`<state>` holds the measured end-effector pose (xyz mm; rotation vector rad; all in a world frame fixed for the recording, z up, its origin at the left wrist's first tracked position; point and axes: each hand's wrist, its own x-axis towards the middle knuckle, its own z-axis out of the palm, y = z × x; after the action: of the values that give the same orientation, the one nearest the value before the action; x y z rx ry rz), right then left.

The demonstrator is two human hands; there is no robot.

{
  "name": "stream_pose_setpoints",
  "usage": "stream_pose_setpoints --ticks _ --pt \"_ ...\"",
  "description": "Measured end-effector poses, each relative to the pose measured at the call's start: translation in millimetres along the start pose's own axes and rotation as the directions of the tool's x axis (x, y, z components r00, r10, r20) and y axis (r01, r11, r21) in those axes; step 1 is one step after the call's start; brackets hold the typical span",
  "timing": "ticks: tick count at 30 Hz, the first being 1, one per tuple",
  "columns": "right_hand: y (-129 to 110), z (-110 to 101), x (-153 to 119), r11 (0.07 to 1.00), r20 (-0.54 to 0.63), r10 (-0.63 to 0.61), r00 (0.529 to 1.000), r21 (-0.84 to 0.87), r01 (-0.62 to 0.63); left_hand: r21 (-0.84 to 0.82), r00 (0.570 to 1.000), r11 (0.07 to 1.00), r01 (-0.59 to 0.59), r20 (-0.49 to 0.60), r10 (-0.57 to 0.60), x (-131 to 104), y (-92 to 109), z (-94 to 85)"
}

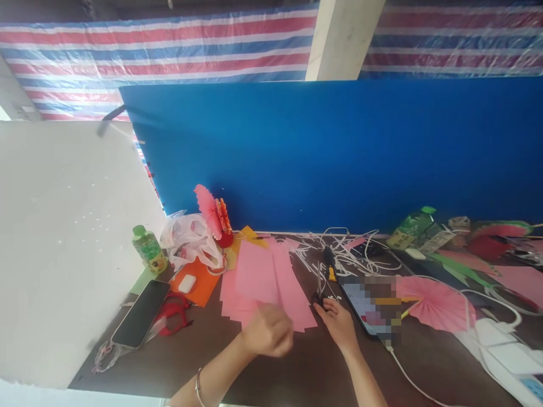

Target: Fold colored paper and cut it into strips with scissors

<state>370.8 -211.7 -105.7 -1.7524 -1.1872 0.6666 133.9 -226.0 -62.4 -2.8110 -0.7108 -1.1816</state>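
Observation:
Several overlapping pink paper sheets [258,271] lie on the dark table. Over their lower edge is my left hand [269,330], its fingers curled in and slightly blurred; whatever it may hold is hidden. To its right, my right hand [337,322] touches the black handles of a pair of scissors [318,297], whose blades point away from me. A yellow and black cutter [330,263] lies just beyond the scissors.
At the left are a phone [142,314], a red strap [176,314], a green-capped bottle [149,250] and a plastic bag [190,240]. Paper strips and white cables [373,263] lie at the back. A lit tablet [369,308] and pink paper fan [441,305] lie right.

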Motion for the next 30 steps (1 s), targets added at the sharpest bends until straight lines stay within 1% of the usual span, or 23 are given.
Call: stream_pose_setpoints --ticks 1,2,3,5,7,10,12,14,15,17,18,20,23,27,30 --pt "-0.5 -0.8 -1.6 1.000 -0.004 -0.004 1.000 -0.025 0.004 0.008 0.989 0.990 0.142 0.032 -0.142 5.7 -4.2 -3.4" --pt "-1.6 -1.6 -2.6 0.998 -0.008 -0.008 1.000 -0.064 0.007 0.019 0.963 0.965 0.261 0.056 -0.262 10.8 -10.8 -6.1" --pt "-3.5 -2.1 -2.8 0.994 -0.007 -0.012 1.000 -0.112 0.011 0.022 0.933 0.937 0.347 0.091 -0.348 15.2 -19.2 -7.5" --pt "-8.8 -2.0 -1.1 0.977 0.007 -0.025 1.000 -0.212 0.026 0.016 0.895 0.911 0.412 0.182 -0.408 21.2 -38.4 -6.7" --pt "-14.9 0.5 2.6 0.952 0.029 -0.047 0.998 -0.302 0.054 0.067 0.864 0.893 0.446 0.229 -0.449 24.3 -56.2 -2.0" --pt "-21.8 7.3 10.3 0.924 0.060 -0.091 0.994 -0.367 0.106 0.091 0.857 0.906 0.413 0.298 -0.420 26.3 -72.6 9.4" --pt "-23.5 10.8 17.4 0.917 0.079 -0.120 0.990 -0.372 0.141 0.107 0.836 0.909 0.404 0.361 -0.414 26.0 -75.5 20.1" --pt "-23.4 10.8 28.1 0.904 0.095 -0.149 0.984 -0.389 0.174 0.148 0.790 0.890 0.431 0.414 -0.452 24.4 -73.9 33.2" --pt "-23.0 9.2 35.3 0.896 0.098 -0.159 0.982 -0.404 0.185 0.166 0.767 0.875 0.455 0.426 -0.480 23.2 -72.2 39.9" --pt "-22.0 3.4 53.2 0.875 0.090 -0.163 0.983 -0.447 0.186 0.173 0.743 0.856 0.487 0.433 -0.510 21.0 -68.7 51.3" --pt "-21.5 -0.1 63.3 0.863 0.075 -0.155 0.985 -0.474 0.172 0.162 0.743 0.852 0.497 0.428 -0.515 20.1 -67.3 55.2" --pt "-20.9 -6.3 83.6 0.839 0.051 -0.122 0.991 -0.529 0.130 0.138 0.761 0.853 0.503 0.397 -0.513 18.4 -66.0 58.5" --pt "-20.3 -9.9 107.9 0.801 -0.004 -0.066 0.998 -0.596 0.050 0.139 0.792 0.868 0.477 0.361 -0.493 13.8 -66.1 56.6" --pt "-20.9 -7.1 126.1 0.776 -0.042 0.003 0.999 -0.630 -0.028 0.170 0.789 0.869 0.465 0.365 -0.494 5.7 -63.6 57.7" --pt "-25.5 -8.8 135.9 0.782 -0.010 0.009 1.000 -0.623 -0.014 0.164 0.788 0.856 0.490 0.338 -0.515 5.8 -59.7 60.6"
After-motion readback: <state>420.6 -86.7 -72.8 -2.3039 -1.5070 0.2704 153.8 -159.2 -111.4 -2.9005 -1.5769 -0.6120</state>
